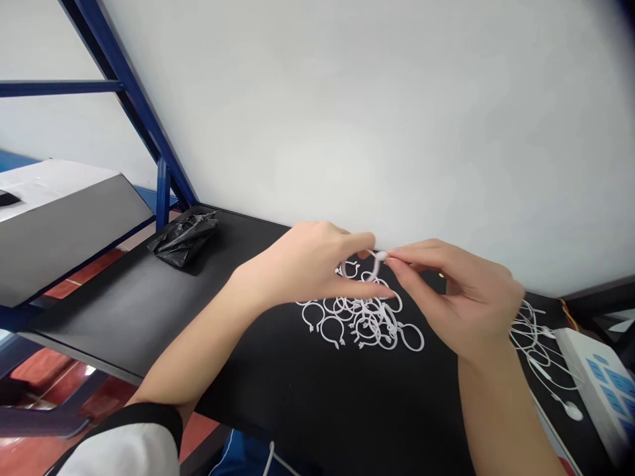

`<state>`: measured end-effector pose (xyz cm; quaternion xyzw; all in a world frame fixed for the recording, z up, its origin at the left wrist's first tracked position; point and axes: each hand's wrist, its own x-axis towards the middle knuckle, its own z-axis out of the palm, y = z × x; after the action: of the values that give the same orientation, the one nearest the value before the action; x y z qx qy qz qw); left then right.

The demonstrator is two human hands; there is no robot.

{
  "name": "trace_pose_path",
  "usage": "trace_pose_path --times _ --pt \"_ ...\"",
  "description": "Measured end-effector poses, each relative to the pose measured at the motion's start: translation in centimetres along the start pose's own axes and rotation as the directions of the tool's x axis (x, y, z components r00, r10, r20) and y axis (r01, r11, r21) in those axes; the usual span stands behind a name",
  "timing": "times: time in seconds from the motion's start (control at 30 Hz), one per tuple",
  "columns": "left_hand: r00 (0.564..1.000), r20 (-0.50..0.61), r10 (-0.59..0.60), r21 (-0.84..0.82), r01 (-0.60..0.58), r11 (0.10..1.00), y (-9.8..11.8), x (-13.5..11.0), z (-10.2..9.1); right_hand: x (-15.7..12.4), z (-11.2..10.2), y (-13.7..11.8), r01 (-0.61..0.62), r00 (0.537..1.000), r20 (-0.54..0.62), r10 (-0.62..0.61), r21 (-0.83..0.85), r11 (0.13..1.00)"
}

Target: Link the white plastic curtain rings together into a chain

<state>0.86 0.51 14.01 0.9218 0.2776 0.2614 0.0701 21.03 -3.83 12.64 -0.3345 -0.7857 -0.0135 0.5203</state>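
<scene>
Between my hands, above the black table, is a white plastic ring (376, 270) with a small clasp at its upper right. My left hand (317, 261) holds the ring's left side, with thumb and fingers curled around it. The fingertips of my right hand (446, 284) pinch the clasp end of the same ring. Below them lies a loose pile of similar white rings (367, 324); some are open at the clasp, others look closed. My hands hide part of the pile.
A crumpled black plastic bag (183, 238) lies at the table's (278, 396) far left. White earphones with tangled cord (540, 363) and a white box with blue markings (598, 390) sit on the right. A blue metal frame (133, 99) rises at left, before a white wall (347, 119).
</scene>
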Motion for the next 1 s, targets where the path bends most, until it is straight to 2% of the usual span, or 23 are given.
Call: trace_pose_path --times 0.07,0.1,0.13,0.17,0.27,0.33,0.4,0.5,0.67,0.9,1.0 --pt "0.983 0.119 -0.138 0.047 0.133 0.990 -1.2 0.0 -0.1 0.2 0.3 0.5 -0.020 0.996 0.081 0.023 -0.038 0.999" --pt "0.953 0.181 -0.241 0.107 0.225 0.968 -2.1 0.0 0.0 0.2 0.4 0.6 -0.022 0.992 0.121 0.029 -0.054 0.998" --pt "0.904 0.233 -0.358 0.182 0.321 0.929 -3.1 0.0 0.1 0.3 0.6 0.7 -0.015 0.987 0.160 0.024 -0.057 0.998" --pt "0.835 0.274 -0.477 0.263 0.412 0.873 -4.3 0.0 0.3 0.3 0.7 0.8 -0.006 0.981 0.193 0.015 -0.048 0.999" --pt "0.553 0.370 -0.746 0.482 0.572 0.664 -7.9 0.2 1.3 0.3 0.9 0.8 0.001 0.962 0.273 0.001 -0.007 1.000" --pt "0.437 0.394 -0.809 0.528 0.613 0.588 -10.0 0.2 2.0 0.3 1.1 0.8 -0.020 0.950 0.312 0.020 -0.003 1.000" --pt "0.343 0.498 -0.797 0.506 0.631 0.588 -11.6 0.1 2.5 0.2 1.1 0.9 -0.041 0.942 0.333 0.040 -0.003 0.999" --pt "0.318 0.553 -0.770 0.502 0.611 0.612 -13.0 -0.1 3.0 0.2 1.2 1.1 -0.050 0.940 0.337 0.052 -0.014 0.999" --pt "0.275 0.552 -0.787 0.553 0.586 0.593 -13.6 -0.1 3.8 0.2 1.2 1.5 -0.059 0.939 0.339 0.065 -0.028 0.998" --pt "0.302 0.589 -0.750 0.545 0.537 0.644 -13.4 0.8 5.6 0.2 1.2 1.4 -0.018 0.955 0.297 0.023 -0.018 1.000" --pt "0.299 0.578 -0.759 0.559 0.532 0.636 -13.5 0.8 5.9 0.2 1.2 1.4 -0.009 0.959 0.282 0.014 -0.019 1.000"
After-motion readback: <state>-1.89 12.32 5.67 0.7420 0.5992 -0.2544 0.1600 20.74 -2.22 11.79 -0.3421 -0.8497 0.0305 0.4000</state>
